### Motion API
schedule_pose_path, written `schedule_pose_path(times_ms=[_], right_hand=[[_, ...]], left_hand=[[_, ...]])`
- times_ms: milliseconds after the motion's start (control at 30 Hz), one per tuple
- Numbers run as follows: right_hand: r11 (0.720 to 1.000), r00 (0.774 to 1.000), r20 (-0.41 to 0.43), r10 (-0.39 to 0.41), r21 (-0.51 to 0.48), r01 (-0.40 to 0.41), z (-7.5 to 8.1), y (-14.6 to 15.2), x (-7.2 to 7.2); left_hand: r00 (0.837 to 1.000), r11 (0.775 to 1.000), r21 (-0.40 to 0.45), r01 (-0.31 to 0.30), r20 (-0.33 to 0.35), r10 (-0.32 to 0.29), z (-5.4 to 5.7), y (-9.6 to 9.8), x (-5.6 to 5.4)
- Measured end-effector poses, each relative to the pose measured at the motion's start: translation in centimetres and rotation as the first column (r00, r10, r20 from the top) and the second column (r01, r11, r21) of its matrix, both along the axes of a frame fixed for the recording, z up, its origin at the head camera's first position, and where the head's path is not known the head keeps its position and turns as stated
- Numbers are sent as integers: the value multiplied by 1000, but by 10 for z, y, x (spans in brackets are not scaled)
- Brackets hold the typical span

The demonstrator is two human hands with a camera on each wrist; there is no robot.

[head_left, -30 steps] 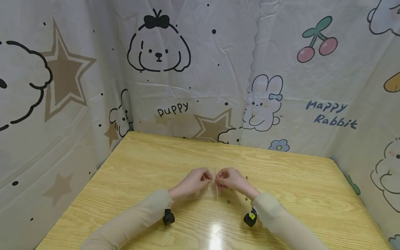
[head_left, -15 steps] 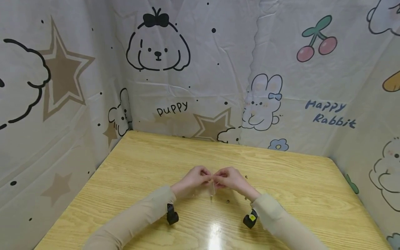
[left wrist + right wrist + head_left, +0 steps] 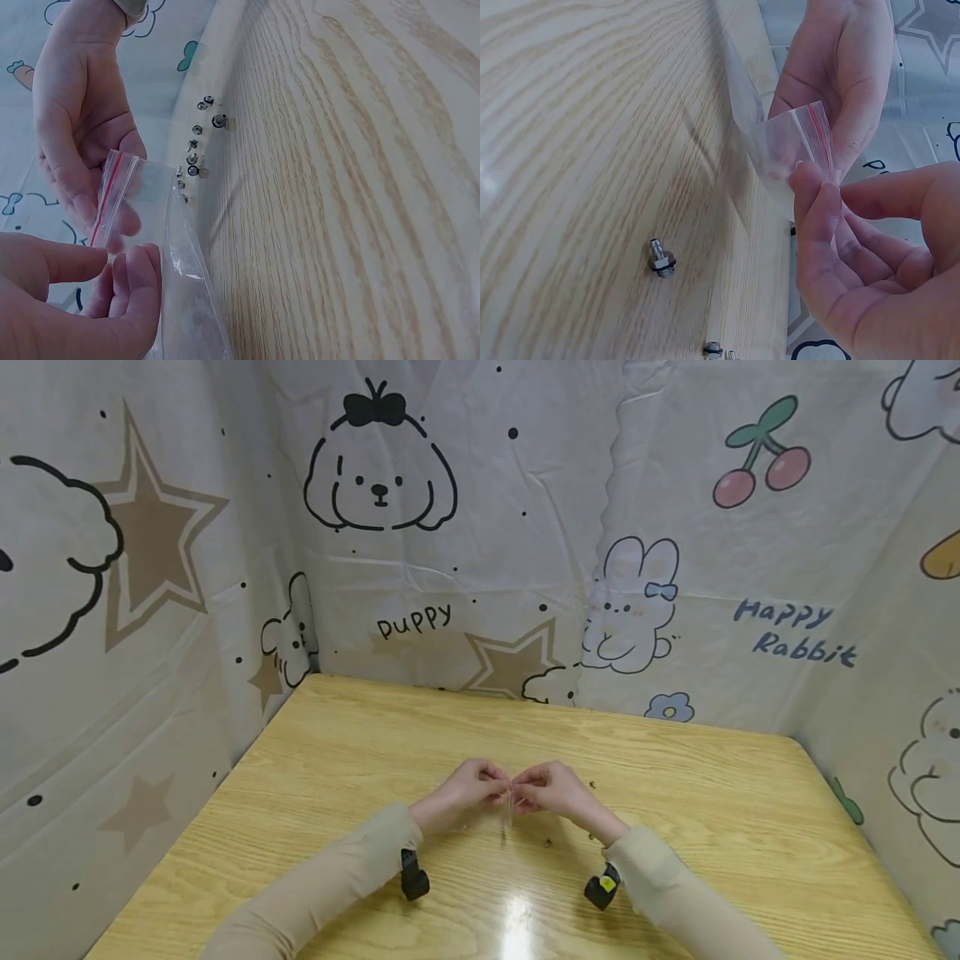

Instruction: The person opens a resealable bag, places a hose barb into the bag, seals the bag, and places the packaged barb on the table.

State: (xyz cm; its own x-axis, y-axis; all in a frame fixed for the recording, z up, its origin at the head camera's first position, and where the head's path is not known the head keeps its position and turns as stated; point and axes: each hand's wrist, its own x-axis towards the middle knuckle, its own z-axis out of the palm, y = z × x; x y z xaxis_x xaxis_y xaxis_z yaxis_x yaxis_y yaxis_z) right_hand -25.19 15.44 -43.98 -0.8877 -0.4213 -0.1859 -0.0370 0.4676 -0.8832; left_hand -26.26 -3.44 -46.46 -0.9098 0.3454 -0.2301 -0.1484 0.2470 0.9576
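Note:
A clear zip-lock bag with a red stripe along its top hangs between my two hands. My left hand pinches the striped edge with thumb and fingers. From the other side my right hand pinches the same edge, its fingertips close against the left ones. Seen in the right wrist view, the bag's corner sticks up above the fingers, and the rest of the clear film trails down behind. In the head view the bag is nearly edge-on and hard to make out.
Small metal fittings with dark rings lie on the wooden table: one fitting stands out in the right wrist view, several others form a line in the left wrist view. Printed cloth hangs around the table's back and sides.
My left hand has moved slightly right until the fingertips of both hands meet. The bag has turned from showing its face to nearly edge-on. Over the last half second little has moved.

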Motion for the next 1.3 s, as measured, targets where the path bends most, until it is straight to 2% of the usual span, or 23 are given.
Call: schedule_pose_path(times_ms=[300,567,900,1300], right_hand=[[1000,1000,-11,-3,4,3,0,0,0],[999,998,-25,-52,7,52,-4,-1,-1],[997,997,3,-73,-14,73,-4,-2,-2],[994,994,-49,-103,40,105,-5,-1,-1]], left_hand=[[1000,1000,6,0,1,0,1,0,2],[1000,1000,27,2,-7,-1,1,2,5],[1000,1000,23,14,-20,-14,3,3,5],[999,1000,15,21,-27,-21,0,4,3]])
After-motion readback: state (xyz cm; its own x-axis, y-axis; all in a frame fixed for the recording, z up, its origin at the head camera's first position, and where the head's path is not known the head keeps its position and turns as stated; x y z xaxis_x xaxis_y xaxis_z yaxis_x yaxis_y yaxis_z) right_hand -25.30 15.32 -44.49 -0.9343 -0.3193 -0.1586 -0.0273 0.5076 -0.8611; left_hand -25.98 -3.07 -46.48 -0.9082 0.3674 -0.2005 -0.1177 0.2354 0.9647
